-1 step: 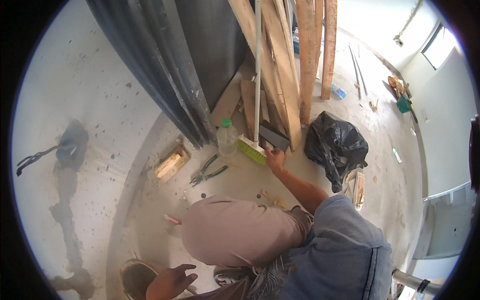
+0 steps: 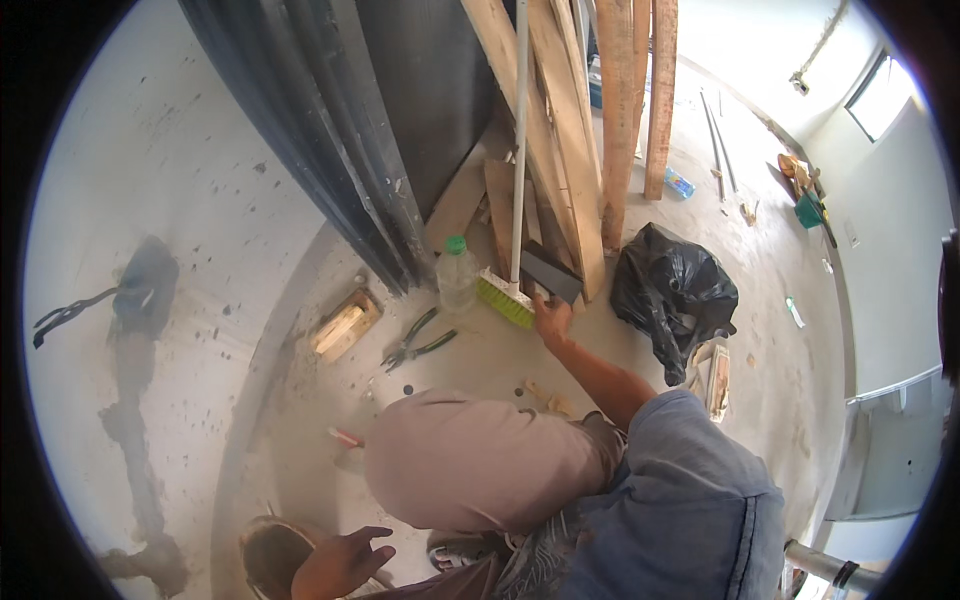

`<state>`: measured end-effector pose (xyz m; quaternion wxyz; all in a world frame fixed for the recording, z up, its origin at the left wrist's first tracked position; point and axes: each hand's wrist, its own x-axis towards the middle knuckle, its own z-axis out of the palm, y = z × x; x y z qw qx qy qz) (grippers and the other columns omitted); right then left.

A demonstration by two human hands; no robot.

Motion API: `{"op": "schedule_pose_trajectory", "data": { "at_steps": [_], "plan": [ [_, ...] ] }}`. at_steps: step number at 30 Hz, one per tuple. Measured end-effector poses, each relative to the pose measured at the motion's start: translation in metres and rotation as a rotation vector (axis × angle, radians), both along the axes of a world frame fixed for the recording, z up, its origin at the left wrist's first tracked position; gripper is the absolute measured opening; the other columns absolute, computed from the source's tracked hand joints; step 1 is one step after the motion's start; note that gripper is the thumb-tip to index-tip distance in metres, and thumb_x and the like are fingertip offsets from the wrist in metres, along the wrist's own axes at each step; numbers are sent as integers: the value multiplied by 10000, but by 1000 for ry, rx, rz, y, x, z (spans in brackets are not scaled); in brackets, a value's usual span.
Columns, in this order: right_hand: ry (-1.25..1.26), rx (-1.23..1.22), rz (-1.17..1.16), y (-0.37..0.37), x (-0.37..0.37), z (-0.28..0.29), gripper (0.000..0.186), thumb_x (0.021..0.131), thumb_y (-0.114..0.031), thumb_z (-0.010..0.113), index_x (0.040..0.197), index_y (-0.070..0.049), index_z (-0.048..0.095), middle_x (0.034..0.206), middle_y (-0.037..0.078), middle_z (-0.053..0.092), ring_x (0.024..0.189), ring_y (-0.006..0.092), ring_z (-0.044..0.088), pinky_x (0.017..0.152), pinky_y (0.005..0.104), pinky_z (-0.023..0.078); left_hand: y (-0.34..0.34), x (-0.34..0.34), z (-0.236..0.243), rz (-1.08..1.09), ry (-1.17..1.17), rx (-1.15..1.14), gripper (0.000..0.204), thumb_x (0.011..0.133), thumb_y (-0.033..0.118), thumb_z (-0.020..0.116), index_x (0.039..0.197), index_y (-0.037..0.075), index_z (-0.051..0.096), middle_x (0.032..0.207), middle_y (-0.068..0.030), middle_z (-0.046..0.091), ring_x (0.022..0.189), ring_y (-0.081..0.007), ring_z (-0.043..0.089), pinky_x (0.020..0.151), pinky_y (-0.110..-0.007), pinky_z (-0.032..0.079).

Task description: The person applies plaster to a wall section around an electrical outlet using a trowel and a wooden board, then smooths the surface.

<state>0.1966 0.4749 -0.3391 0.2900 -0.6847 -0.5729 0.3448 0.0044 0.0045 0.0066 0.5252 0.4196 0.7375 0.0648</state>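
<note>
My right hand (image 2: 551, 320) is stretched forward to the floor, touching the green-bristled head of a broom (image 2: 505, 298) where it meets a dark dustpan (image 2: 550, 275). Whether the fingers grip either one does not show. The broom's pale handle (image 2: 519, 140) leans up against the planks. My left hand (image 2: 340, 563) hovers low with its fingers spread and nothing in it, just right of a brown bucket (image 2: 268, 556). My bent knee in beige trousers (image 2: 470, 465) lies between the two hands.
A plastic bottle with a green cap (image 2: 457, 275), pliers (image 2: 415, 345), a wooden block (image 2: 345, 325) and a red pencil (image 2: 345, 437) lie on the dusty floor. Wooden planks (image 2: 575, 130) and a dark panel (image 2: 420, 110) lean ahead. A black rubbish bag (image 2: 675, 290) sits right.
</note>
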Motion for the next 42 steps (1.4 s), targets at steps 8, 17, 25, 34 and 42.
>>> {"op": "schedule_pose_trajectory", "data": {
  "at_steps": [8, 17, 25, 34, 42],
  "plan": [
    [119, -21, 35, -13, -1, -10, 670, 784, -413, 741, 1138, 143, 623, 1011, 246, 690, 956, 275, 666, 833, 358, 500, -5, -1, -6, 41, 2, 27, 406, 936, 350, 598, 1200, 43, 631, 669, -160, 649, 630, -274, 650, 628, -366, 479],
    [-179, 31, 288, -20, 33, 48, 550, 773, -385, 750, 1131, 16, 635, 961, 188, 672, 925, 344, 651, 846, 398, 504, -6, -11, -10, 71, -46, -3, 402, 934, 330, 604, 1184, 16, 629, 677, -168, 656, 632, -285, 656, 626, -371, 480],
    [-536, 331, 775, 47, 40, 82, 758, 716, -378, 788, 1312, -62, 442, 1242, 185, 527, 1201, 354, 489, 1026, 439, 392, -19, -19, -59, 28, -134, 20, 303, 874, 209, 649, 1111, 20, 659, 913, -189, 704, 855, -325, 686, 777, -378, 521],
    [-512, 351, 574, 36, 38, 78, 697, 705, -456, 778, 1194, -53, 489, 1073, 189, 600, 1064, 374, 568, 904, 469, 441, -10, -29, -58, 50, -84, 50, 291, 772, 98, 680, 1049, 10, 674, 962, -200, 704, 931, -373, 672, 832, -410, 519],
    [-491, 358, 187, 14, 42, 50, 638, 713, -487, 764, 1091, -47, 498, 945, 156, 593, 949, 348, 598, 798, 465, 473, 12, -39, -57, 17, -84, -71, 268, 755, 112, 673, 998, 0, 684, 929, -213, 697, 911, -397, 662, 808, -426, 520]
  ]
}}
